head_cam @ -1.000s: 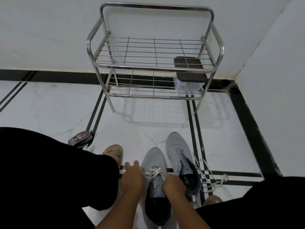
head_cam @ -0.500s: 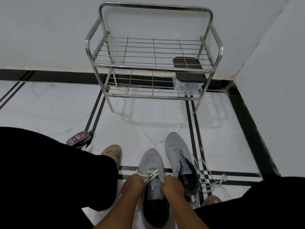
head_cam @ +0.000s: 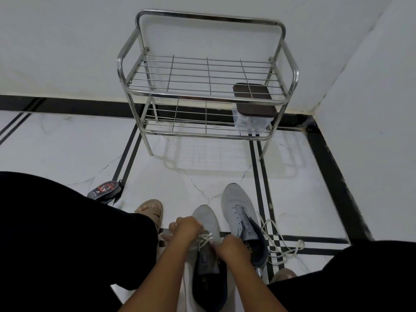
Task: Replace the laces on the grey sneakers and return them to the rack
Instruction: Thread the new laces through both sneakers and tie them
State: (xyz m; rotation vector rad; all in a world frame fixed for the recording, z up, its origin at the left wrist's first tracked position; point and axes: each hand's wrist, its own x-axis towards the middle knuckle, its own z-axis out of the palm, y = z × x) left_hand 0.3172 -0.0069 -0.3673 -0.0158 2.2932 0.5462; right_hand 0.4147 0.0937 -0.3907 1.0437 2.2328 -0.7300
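Note:
Two grey sneakers stand on the floor between my knees. The nearer sneaker (head_cam: 208, 218) carries a white lace (head_cam: 206, 238) crossed over its front eyelets. My left hand (head_cam: 185, 228) grips the lace on the shoe's left side. On the right side my right hand (head_cam: 235, 247) pinches the other end. The second sneaker (head_cam: 238, 212) lies just to the right with no lace in it. A loose white lace (head_cam: 281, 246) is coiled on the floor beside it. The steel rack (head_cam: 207, 95) stands against the far wall, its top shelf bare.
A clear box with a dark lid (head_cam: 254, 109) sits on the rack's lower shelf at the right. A small black and red packet (head_cam: 104, 189) lies on the floor to the left. My feet in tan sandals (head_cam: 149, 209) flank the shoes. A wall corner closes the right side.
Both hands have drawn the lace ends inward and closer together over the near sneaker. The left hand moved up toward the toe. The view has dropped slightly.

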